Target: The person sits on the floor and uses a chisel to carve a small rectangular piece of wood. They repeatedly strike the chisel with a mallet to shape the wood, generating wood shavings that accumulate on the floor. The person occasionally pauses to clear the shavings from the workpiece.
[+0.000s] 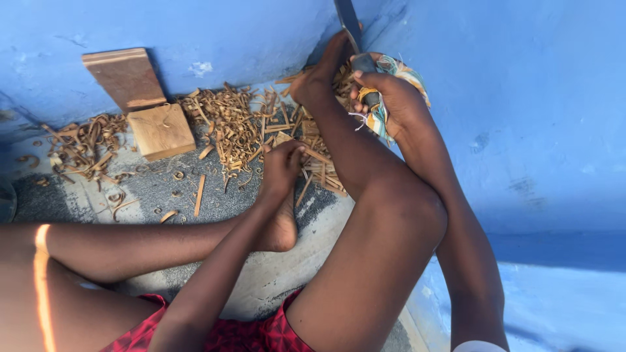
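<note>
My right hand point(391, 98) is closed around the cloth-wrapped handle point(398, 68) of a large knife. Its dark blade point(347, 23) points up toward the blue wall. My right foot point(319, 72) rests on a pile of thin wooden strips point(319, 166) just left of the knife. My left hand point(280, 166) reaches down onto that pile, with its fingers pinched on one pale wooden strip point(316, 155). My left foot point(282, 228) lies on the floor just below that hand.
Curled wood shavings point(225, 120) are heaped along the blue wall point(215, 32), with more shavings point(81, 140) at the left. Two wooden blocks point(160, 130) stand against the wall. My bent right knee point(404, 208) fills the middle. The floor point(156, 189) is grey and gritty.
</note>
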